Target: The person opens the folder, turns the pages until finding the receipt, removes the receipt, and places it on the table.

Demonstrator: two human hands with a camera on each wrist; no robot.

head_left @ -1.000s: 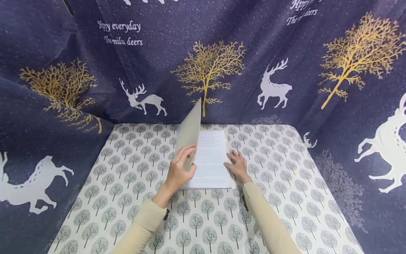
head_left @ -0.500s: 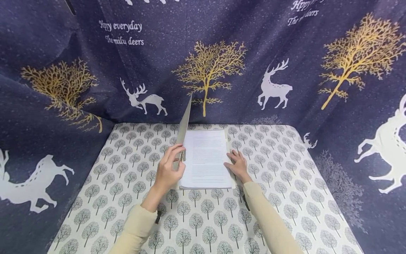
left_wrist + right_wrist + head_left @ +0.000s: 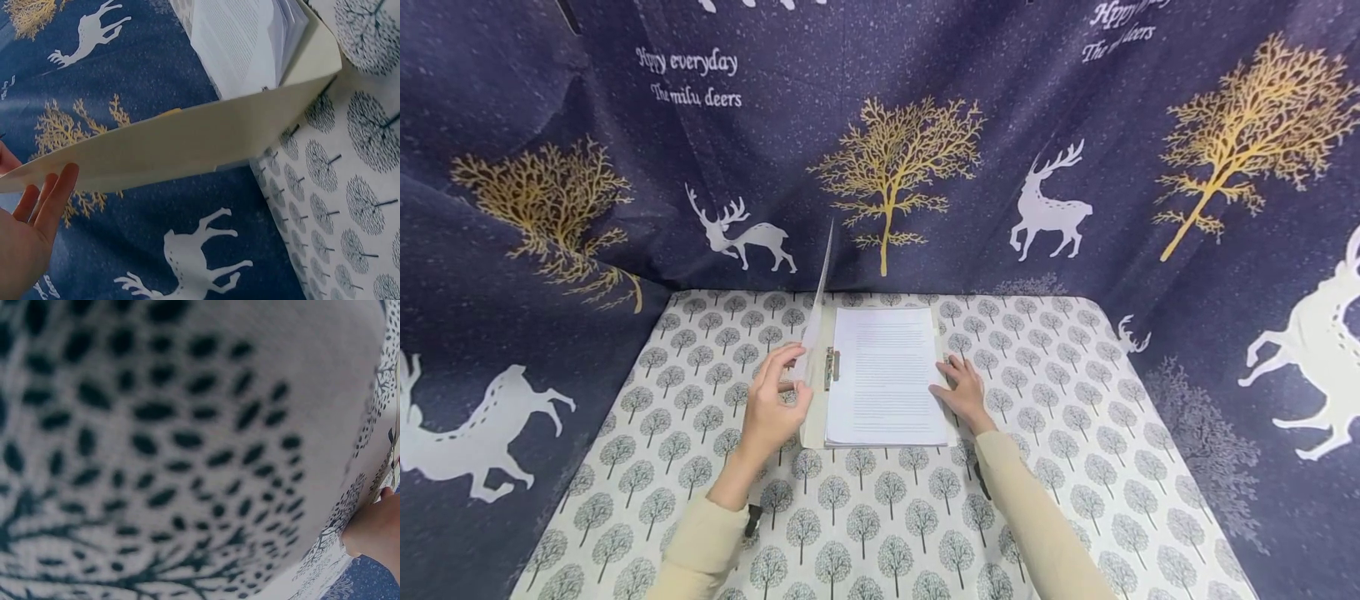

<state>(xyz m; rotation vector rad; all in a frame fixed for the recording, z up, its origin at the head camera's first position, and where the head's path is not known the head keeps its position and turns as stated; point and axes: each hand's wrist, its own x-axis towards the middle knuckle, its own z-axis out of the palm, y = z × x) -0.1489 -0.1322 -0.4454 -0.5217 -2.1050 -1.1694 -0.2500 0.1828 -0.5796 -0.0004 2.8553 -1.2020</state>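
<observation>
Since the frame half a second earlier, the folder cover has swung further left in the left hand, bringing the metal clip into plain sight. No noticeable shift was found in the right hand or the stack of printed sheets.

Location: the folder lies on the tree-print surface, sheets flat on its backing, cover standing steeply on the left.

Grip: the left fingers are clamped on the cover near its edge, laid against the outer face with the thumb opposite. The right fingers are apart, touching the right margin of the sheets; the pressure applied cannot be determined.

Step in hand, as judged: turning the cover over to the left. Recommended: follow the hinge's arc, lower gradually without dragging the folder sideways, and retain the pinch until the cover is nearly flat. A light right-hand hold should suffice; heavier pressure could crease the sheets.

Pose: both forearms enter from the near side, the left from lower left, the right slanting inward from lower right.
</observation>
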